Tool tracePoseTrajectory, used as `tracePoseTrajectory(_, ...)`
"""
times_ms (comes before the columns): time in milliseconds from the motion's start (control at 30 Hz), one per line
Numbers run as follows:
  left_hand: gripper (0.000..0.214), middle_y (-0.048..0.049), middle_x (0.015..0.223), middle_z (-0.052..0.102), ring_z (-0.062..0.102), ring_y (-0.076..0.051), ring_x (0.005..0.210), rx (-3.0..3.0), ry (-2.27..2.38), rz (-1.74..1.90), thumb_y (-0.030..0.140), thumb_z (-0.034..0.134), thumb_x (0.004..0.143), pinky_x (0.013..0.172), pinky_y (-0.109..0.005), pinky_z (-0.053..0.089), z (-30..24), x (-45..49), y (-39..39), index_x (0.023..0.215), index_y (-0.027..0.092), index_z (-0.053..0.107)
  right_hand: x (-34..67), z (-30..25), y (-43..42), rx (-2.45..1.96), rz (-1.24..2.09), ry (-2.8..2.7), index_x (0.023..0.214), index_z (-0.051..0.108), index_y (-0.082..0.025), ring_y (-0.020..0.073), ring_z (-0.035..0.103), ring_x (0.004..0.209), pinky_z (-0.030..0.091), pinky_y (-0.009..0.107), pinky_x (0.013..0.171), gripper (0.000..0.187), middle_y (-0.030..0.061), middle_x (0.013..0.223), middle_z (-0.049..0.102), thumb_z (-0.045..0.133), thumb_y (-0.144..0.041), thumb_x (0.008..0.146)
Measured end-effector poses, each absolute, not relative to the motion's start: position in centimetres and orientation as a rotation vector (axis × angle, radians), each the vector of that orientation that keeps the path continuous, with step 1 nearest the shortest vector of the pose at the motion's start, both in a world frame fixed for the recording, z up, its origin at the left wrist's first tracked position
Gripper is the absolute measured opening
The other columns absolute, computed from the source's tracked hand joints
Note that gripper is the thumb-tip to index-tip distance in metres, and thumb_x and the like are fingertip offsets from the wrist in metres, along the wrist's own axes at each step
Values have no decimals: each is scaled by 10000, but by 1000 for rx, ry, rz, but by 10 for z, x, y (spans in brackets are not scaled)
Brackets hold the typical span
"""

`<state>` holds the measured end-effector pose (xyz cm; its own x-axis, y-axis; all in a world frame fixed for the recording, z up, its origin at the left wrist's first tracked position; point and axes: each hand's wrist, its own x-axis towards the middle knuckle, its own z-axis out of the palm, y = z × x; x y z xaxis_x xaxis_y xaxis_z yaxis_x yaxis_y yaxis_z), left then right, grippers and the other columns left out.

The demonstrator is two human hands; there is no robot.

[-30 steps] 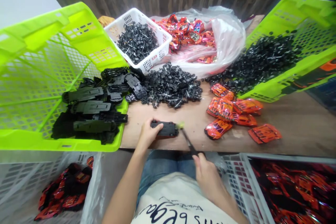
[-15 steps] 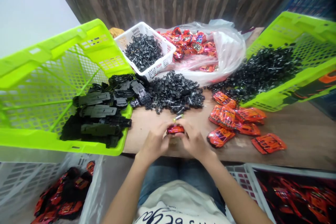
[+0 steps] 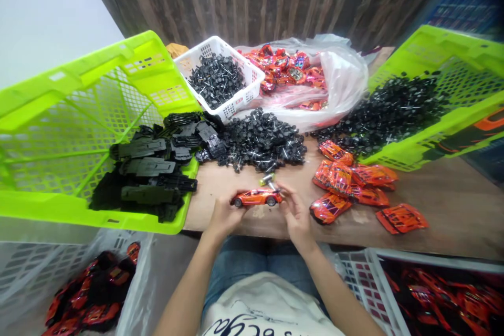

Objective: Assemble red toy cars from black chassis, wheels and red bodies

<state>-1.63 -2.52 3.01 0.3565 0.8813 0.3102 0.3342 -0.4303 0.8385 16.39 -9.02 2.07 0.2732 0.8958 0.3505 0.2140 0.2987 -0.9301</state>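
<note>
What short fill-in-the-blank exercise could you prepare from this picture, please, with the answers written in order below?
1. The left hand and the right hand have a toy ____ between them.
2. The small basket that holds wheel parts is coloured ____.
3. The loose orange shells lie on the table to the person's ____.
4. The crate with dark flat parts stands to the person's ____.

Missing words: car; white; right; left.
</note>
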Motion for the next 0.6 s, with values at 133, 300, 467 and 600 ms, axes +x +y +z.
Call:
tracePoseTrajectory(133,245,-51,928,644,618,-175,868,2034,978,1120,142,668,737,766,-290,495,30,-13,-27,976,198,649,166,26,-105,-1370,364,-1463,1317,444,-231,237,432,1268,339,453,1054,463,97,1344,495,485,-176,859)
tracePoseTrajectory(300,345,-61,978,613,606,-178,920,2113,849,1025,52,581,747,791,-295,500,28,3,-32,1049,209,631,161,37,-109,-1386,264,-1671,1310,439,-230,231,518,1160,400,420,975,476,94,1238,576,504,-156,844)
tracePoseTrajectory(467,377,-71,1002,628,574,-215,998,2150,801,1029,6,556,708,878,-362,473,25,15,-36,1024,201,622,154,37,-107,-1391,272,-1615,1194,521,-237,220,571,1056,440,395,923,334,73,1116,630,544,-229,861)
tracePoseTrajectory(600,241,-62,983,651,588,-218,974,1912,769,1111,122,625,743,887,-365,459,34,38,-39,974,192,632,181,48,-117,-1407,299,-1528,1245,511,-240,205,554,1120,433,364,967,375,70,1193,610,527,-262,870)
